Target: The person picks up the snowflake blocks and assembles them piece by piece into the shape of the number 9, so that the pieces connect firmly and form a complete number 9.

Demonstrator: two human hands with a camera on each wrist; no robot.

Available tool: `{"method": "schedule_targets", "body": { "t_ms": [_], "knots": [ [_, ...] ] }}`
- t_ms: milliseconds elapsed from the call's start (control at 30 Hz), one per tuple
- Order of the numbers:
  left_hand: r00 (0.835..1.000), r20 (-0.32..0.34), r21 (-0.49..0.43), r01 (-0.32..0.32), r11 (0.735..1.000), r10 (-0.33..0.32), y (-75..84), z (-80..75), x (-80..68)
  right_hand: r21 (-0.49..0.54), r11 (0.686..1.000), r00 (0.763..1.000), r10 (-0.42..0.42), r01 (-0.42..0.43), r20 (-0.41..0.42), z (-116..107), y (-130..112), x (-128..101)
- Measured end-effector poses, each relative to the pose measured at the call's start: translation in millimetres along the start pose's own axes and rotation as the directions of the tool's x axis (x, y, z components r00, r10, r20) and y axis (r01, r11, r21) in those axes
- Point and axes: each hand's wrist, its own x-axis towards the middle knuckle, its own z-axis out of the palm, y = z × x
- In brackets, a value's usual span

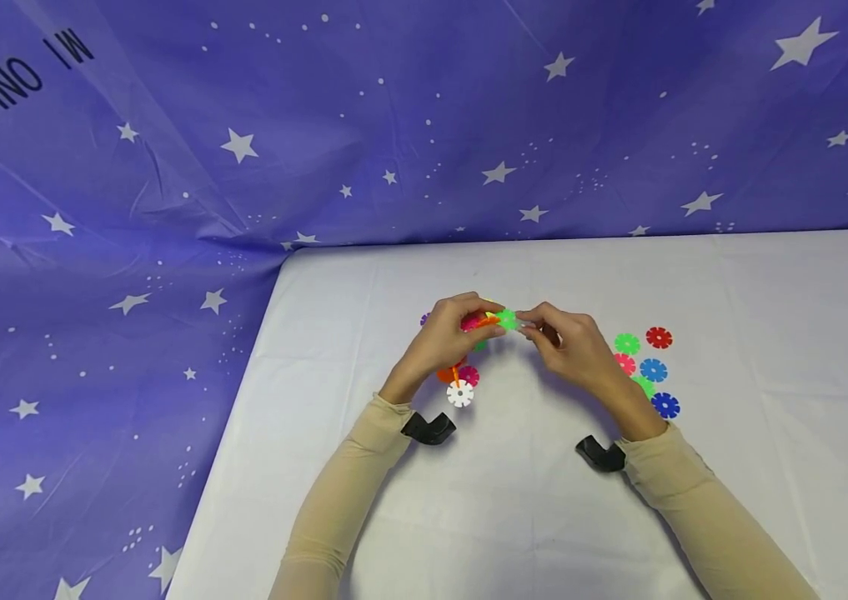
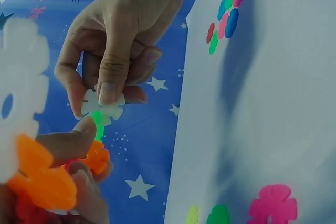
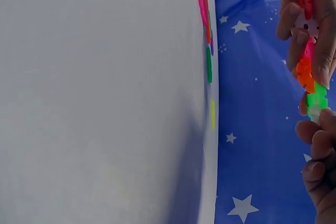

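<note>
Over the table, my left hand (image 1: 439, 337) holds a chain of slotted plastic flower discs, its thumb and fingers around the links. A white disc (image 1: 459, 393) ends the chain near the left wrist; an orange disc (image 2: 44, 177) joins it. At the other end, a green disc (image 1: 507, 319) sticks out past the left fingertips. My right hand (image 1: 569, 342) pinches a whitish translucent disc (image 2: 107, 114) between thumb and fingers. That disc meets the green one edge to edge; how deep their slots engage cannot be made out. Fingers hide part of the chain.
Loose discs lie right of the right forearm, among them a red disc (image 1: 659, 337) and a dark blue disc (image 1: 666, 406). More lie beneath the left hand, including a magenta disc (image 2: 273, 203). The white table (image 1: 514, 517) meets a starry blue cloth (image 1: 424, 125) behind.
</note>
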Motion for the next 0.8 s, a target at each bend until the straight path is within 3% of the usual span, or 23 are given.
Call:
{"method": "schedule_targets", "body": {
  "t_ms": [333, 467, 567, 700, 800],
  "knots": [
    [1.000, -0.021, -0.015, 0.007, 1.000, -0.007, 2.1, -0.7, -0.1, 0.003, 1.000, 0.999, -0.019, 0.019, -0.036, 2, 1, 2],
    [0.999, 0.009, -0.082, 0.050, 0.995, -0.049, -4.5, -9.7, 0.4, 0.017, 1.000, 1.000, 0.004, -0.005, 0.009, 0, 0, 3],
    [0.995, 0.031, -0.120, 0.095, 0.988, -0.092, -12.9, -22.6, 0.3, 0.047, 0.996, 0.996, 0.067, -0.070, 0.067, -1, 5, 3],
    [0.991, 0.028, -0.104, 0.135, 0.985, -0.133, -25.5, -43.7, -2.6, 0.032, 0.983, 0.966, 0.169, -0.178, 0.194, 0, 21, 12],
    [0.988, 0.025, -0.079, 0.152, 0.985, -0.150, -34.4, -55.9, -6.7, -0.013, 0.968, 0.911, 0.240, -0.251, 0.336, 4, 34, 27]
  ]
}}
